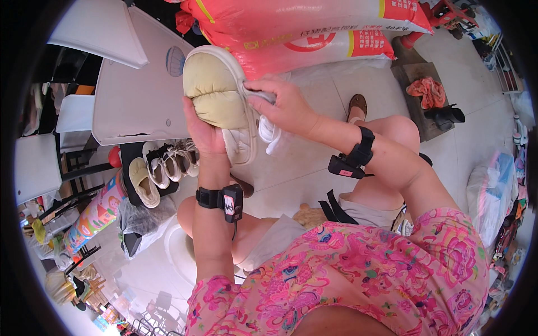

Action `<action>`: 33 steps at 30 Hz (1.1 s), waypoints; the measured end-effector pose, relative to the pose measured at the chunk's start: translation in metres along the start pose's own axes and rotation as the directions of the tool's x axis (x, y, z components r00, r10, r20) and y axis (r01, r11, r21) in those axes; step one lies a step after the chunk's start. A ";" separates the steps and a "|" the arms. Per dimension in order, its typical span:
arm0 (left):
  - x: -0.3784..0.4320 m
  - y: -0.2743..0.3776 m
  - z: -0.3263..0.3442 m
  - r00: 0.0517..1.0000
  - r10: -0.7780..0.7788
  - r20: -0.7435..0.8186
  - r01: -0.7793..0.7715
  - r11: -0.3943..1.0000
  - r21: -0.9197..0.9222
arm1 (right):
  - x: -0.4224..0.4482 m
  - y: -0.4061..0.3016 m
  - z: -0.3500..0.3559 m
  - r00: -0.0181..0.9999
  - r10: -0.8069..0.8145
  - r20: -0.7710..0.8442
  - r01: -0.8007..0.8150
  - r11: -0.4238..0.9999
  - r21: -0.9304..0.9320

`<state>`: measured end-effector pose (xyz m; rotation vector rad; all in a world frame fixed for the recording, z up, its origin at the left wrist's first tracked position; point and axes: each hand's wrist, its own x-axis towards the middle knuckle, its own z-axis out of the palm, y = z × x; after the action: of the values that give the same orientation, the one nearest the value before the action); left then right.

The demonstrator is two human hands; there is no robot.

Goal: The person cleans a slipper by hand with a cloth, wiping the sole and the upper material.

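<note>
My left hand [206,132] holds a pale yellow quilted slipper [216,92] from its left side, the toe pointing up and away from me. My right hand [281,105] pinches a small grey-white cloth [264,96] against the right edge of the slipper's sole. White material [269,134] hangs below my right fingers. A matching yellow slipper [144,182] lies at the left end of a row of shoes [170,161] on a black surface. The part of the cloth inside my right hand is hidden.
Red and white printed sacks [286,42] lie stacked ahead. A pale plastic panel [138,92] stands on the left. At the right, a dark low board [420,101] bears an orange-red cloth [426,92] and a black boot [445,116]. A plastic-wrapped bundle [489,197] is far right.
</note>
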<state>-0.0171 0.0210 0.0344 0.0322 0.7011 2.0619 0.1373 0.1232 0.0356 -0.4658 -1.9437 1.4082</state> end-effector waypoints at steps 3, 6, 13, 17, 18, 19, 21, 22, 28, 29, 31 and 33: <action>0.000 -0.010 0.006 0.993 -0.054 0.103 0.062 0.995 -0.075 | 0.006 -0.001 -0.006 0.998 0.034 -0.059 -0.033 0.999 0.030; -0.011 -0.022 0.015 0.998 -0.061 0.018 0.061 0.998 -0.001 | 0.017 0.001 -0.009 0.988 0.040 -0.149 -0.041 0.999 -0.010; -0.023 -0.043 0.011 0.996 -0.094 -0.010 0.091 0.921 0.380 | 0.042 0.001 -0.030 0.974 0.118 -0.192 -0.141 0.984 -0.112; -0.020 -0.039 0.007 0.993 -0.120 -0.015 0.117 0.934 0.338 | 0.044 0.008 -0.032 0.983 0.080 -0.165 -0.110 0.977 -0.182; -0.019 -0.038 0.009 0.993 -0.120 -0.016 0.118 0.934 0.338 | 0.042 0.007 -0.031 0.980 0.083 -0.182 -0.113 0.980 -0.165; -0.019 -0.036 0.013 0.995 -0.102 -0.010 0.101 0.951 0.294 | 0.040 0.006 -0.029 0.976 0.086 -0.198 -0.117 0.982 -0.148; -0.018 -0.032 0.016 0.997 -0.080 -0.007 0.080 0.965 0.249 | 0.035 0.001 -0.023 0.974 0.056 -0.220 -0.087 0.987 -0.136; -0.016 -0.029 0.016 0.997 -0.060 -0.041 0.067 0.976 0.208 | 0.032 -0.002 -0.019 0.970 0.025 -0.243 -0.057 0.991 -0.125; 0.009 -0.008 -0.010 0.998 0.014 -0.059 -0.009 0.996 0.085 | -0.004 -0.002 0.008 0.983 0.179 -0.025 -0.180 0.983 -0.042; 0.012 -0.005 -0.015 0.997 0.023 -0.069 -0.017 0.997 0.080 | -0.008 0.000 0.010 0.984 0.178 -0.024 -0.179 0.983 -0.042; 0.013 -0.002 -0.016 0.990 0.064 -0.126 -0.047 0.990 0.130 | -0.012 0.002 0.012 0.968 0.235 0.086 -0.239 0.970 0.044; 0.013 0.005 -0.017 0.978 0.106 -0.181 -0.073 0.981 0.182 | -0.012 -0.003 0.006 0.921 0.332 0.204 -0.341 0.940 0.012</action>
<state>-0.0332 0.0214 0.0197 -0.0342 1.0147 2.1022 0.1413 0.1105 0.0334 -0.6864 -2.0523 1.7735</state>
